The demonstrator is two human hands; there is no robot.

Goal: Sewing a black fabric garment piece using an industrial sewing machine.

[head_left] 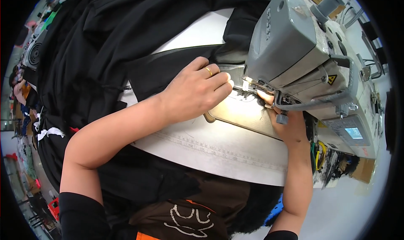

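Left of the sewing machine (282, 38): black cloth (162, 71), long axis pointing toward it, lying beyond the left hand (195, 90), the nearer one, fingers curled, pinch uncertain. At the machine's near side: right hand (288, 124), partly hidden, grip untellable.

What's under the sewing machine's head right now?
Under the sewing machine's head, a lit metal plate shows, with dark fluff on it, beside the right hand. The grey bar covers part of that hand; what lies behind it can't be seen.
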